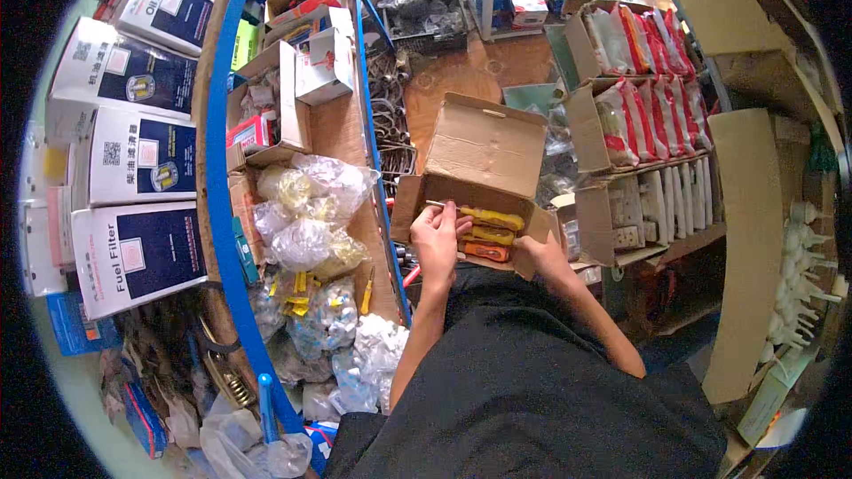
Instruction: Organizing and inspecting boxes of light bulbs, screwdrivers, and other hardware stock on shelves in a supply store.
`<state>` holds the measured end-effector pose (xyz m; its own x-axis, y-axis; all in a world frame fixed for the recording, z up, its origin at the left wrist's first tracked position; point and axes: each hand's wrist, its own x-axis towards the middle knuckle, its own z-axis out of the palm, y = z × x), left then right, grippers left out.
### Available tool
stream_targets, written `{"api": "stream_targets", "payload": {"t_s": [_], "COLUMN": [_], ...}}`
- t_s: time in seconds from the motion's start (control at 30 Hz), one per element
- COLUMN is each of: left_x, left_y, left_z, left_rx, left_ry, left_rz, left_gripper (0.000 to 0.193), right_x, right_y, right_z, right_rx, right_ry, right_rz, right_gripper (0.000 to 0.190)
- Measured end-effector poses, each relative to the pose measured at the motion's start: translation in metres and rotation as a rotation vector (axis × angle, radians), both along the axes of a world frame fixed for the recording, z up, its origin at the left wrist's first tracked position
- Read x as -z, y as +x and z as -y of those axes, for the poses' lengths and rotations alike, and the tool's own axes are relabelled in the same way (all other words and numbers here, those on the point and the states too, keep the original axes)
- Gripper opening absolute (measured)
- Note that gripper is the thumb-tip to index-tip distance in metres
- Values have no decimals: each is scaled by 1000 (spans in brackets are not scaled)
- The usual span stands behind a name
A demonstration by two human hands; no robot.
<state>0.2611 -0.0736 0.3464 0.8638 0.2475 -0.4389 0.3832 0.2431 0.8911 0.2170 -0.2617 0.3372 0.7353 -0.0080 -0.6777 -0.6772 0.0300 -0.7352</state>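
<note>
An open cardboard box sits in front of my body with its lid folded back. Inside it lie screwdrivers with yellow and orange handles. My left hand pinches the metal shaft of the topmost yellow-handled screwdriver, which spans the box opening. Below it are another yellow-handled screwdriver and an orange-handled screwdriver, their shafts hidden by my left hand and the box. My right hand grips the right side of the box, its fingertips inside, close to the handle ends.
To the left, a blue-edged shelf holds plastic bags of small parts and a loose yellow screwdriver. Boxed filters stand beyond it. Cartons of red-and-white packets are on the right, with a tall cardboard panel nearby.
</note>
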Motion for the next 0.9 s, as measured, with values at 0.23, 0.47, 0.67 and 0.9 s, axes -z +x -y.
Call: {"api": "stream_targets", "payload": {"t_s": [0.23, 0.47, 0.67, 0.9], "left_x": [-12, -35, 24, 203], "left_y": [10, -19, -78, -196], "left_z": [-11, -29, -123, -228], "left_rx": [281, 306, -221, 196], "left_ry": [535, 600, 487, 1470], "left_rz": [-145, 246, 102, -180], "left_gripper": [28, 16, 17, 35], "right_x": [27, -8, -6, 18], "right_y": [-14, -6, -9, -7], "right_z": [12, 4, 15, 33], "right_rx": [66, 112, 187, 241], "right_ry": [7, 98, 52, 105], "right_rz": [-11, -11, -21, 83], "right_gripper": [46, 44, 39, 34]}}
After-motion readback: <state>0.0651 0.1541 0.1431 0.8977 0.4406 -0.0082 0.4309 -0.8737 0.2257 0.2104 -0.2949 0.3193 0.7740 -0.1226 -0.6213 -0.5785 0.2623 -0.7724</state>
